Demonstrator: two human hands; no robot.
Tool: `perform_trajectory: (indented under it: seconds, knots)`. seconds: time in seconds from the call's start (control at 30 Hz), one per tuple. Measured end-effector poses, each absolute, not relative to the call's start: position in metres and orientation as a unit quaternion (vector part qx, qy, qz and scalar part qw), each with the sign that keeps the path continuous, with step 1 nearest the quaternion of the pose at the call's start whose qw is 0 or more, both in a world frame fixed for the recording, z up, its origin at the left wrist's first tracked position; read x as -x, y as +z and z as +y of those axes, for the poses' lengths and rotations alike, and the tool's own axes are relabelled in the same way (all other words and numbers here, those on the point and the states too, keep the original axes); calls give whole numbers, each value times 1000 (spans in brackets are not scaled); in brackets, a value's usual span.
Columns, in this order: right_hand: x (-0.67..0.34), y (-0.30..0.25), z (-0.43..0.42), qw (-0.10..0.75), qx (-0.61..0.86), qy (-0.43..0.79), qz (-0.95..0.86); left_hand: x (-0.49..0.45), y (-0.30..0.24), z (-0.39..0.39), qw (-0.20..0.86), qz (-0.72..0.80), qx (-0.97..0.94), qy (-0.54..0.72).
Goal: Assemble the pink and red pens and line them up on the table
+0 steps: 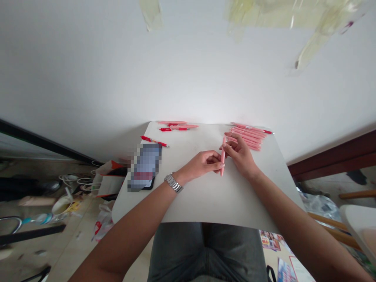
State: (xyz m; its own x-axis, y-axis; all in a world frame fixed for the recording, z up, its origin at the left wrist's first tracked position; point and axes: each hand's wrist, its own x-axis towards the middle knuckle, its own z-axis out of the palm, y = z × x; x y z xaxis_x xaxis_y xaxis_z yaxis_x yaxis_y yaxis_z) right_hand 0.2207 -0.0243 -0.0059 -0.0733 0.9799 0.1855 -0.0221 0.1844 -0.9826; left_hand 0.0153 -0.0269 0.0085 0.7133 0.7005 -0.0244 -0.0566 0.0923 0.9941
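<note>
Between my two hands, above the white table, a pink pen is held nearly upright in the view. My left hand, with a metal watch on its wrist, pinches the pen's lower part. Higher up on the same pen, my right hand grips it with thumb and fingers. Just behind the right hand lies a row of several pink pens, partly covered by the fingers. A red pen sticks out at that row's right end.
At the table's back left lie several red and pink pens. A single red pen rests nearer the left edge, above a phone whose screen is blurred out. A white wall rises behind the table. Bags and a cup stand on the floor at left.
</note>
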Motion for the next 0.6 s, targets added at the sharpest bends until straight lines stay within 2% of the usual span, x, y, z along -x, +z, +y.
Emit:
perform_trajectory:
  seconds: [0.6]
  knots:
    - [-223, -5, -23, 552, 431, 459, -547, -16, 8, -27, 675, 264, -607, 327]
